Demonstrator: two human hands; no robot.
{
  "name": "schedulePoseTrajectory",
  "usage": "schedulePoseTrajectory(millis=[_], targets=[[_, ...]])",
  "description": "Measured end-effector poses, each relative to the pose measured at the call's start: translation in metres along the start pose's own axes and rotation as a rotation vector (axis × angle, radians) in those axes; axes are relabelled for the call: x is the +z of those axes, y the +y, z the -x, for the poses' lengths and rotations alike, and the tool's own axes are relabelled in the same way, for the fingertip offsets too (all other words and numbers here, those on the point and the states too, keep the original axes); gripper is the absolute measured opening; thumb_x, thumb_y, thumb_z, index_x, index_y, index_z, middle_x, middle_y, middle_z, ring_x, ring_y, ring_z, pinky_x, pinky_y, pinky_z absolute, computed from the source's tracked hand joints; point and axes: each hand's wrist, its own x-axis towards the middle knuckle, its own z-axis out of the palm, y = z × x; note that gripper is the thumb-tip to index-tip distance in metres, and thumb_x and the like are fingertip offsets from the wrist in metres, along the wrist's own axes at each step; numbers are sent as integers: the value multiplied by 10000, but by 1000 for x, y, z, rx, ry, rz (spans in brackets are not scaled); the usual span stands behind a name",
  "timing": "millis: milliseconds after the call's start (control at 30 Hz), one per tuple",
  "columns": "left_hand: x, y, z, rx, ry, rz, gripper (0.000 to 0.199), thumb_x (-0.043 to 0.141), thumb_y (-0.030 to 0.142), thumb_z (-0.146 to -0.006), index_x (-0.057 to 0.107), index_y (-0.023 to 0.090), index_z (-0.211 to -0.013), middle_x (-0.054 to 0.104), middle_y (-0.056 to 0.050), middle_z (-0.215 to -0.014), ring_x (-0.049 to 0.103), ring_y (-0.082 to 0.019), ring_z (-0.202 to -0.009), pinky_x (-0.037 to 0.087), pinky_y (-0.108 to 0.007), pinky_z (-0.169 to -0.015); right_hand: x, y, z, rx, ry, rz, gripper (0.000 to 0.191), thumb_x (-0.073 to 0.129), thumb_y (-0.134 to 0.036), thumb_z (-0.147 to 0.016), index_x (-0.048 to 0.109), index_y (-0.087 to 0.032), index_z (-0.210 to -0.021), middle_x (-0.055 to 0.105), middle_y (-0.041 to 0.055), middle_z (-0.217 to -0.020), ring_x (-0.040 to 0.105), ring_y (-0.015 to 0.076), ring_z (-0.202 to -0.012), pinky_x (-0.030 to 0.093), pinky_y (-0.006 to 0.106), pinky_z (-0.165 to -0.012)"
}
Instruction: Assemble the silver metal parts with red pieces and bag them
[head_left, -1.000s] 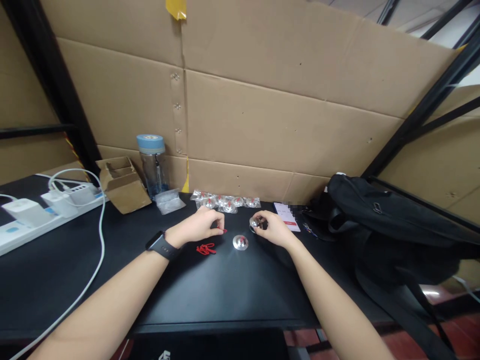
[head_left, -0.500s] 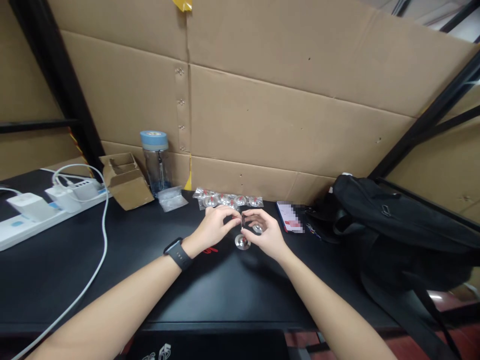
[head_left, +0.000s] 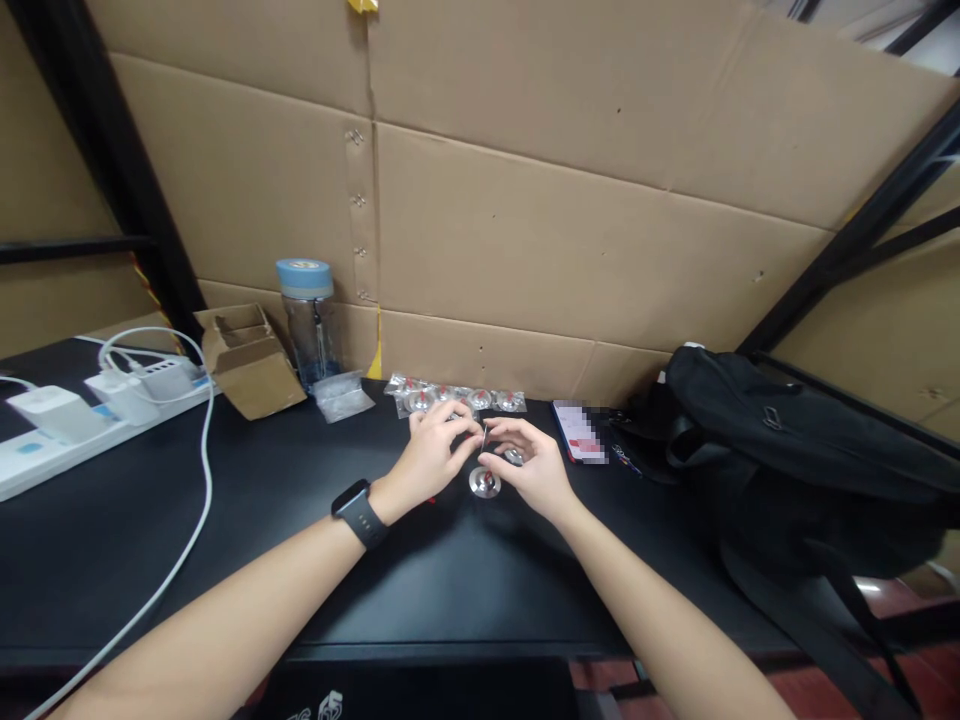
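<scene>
Between my hands a thin shiny disc (head_left: 484, 438) stands on edge. My right hand (head_left: 529, 465) pinches it between thumb and fingers. My left hand (head_left: 435, 450), with a black watch on the wrist, has thumb and fingertips pressed together at the disc's left side; what they hold is too small to name. Below the fingertips a round silver metal disc with a red mark (head_left: 485, 483) lies on the black table (head_left: 450, 590). Another silver disc (head_left: 514, 456) is partly hidden behind my right fingers. Several wrapped silver discs (head_left: 508, 401) lie in a row behind my hands.
At the left are a white power strip (head_left: 37, 455) with cables, an open cardboard box (head_left: 255, 375), a blue-lidded bottle (head_left: 306, 320) and a clear plastic bag (head_left: 341, 397). A phone (head_left: 579, 432) and black backpack (head_left: 795, 440) lie right.
My left hand has turned slightly and its fingers now cover more of the wrapped discs and the red item on the table. The thin disc has tilted a little.
</scene>
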Motion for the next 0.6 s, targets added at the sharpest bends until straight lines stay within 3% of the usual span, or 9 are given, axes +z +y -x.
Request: schedulePoseTrajectory(millis=[200,367,500,600], targets=[[1,2,1,22,-4,9,114,593,253,-953,697,230,-913,631,-41,-1090,572,-229,-1089,364,-396,-938,-6,2,-2,126,-46,-72,272,868,-351,-717,704,-192,-865,735,99,-1147,749,242,-924,605,377,-857],[0,0,0,10,21,3,102,624,287,-947,712,242,-923,625,-43,-1115,563,-236,-1112,366,-401,-929,-14,2,-5,35,-118,87,162,709,-367,-891,752,-212,-902,722,94,-1133,697,232,-1048,568,360,-896],[1,-1,2,50,12,-56,114,628,306,-949,727,259,-916,629,-45,-1127,550,-248,-1138,348,-416,-929,-14,2,-6,-20,-126,223,160,665,-353,-922,743,-214,-900,699,83,-1102,681,207,-994,547,316,-799],[1,-2,2,77,-15,-62,127,607,311,-959,714,252,-929,631,-47,-1144,547,-244,-1141,350,-411,-934,-13,-1,-6,-43,-153,266,152,637,-317,-931,734,-208,-888,675,84,-1121,669,200,-1002,532,317,-821]])
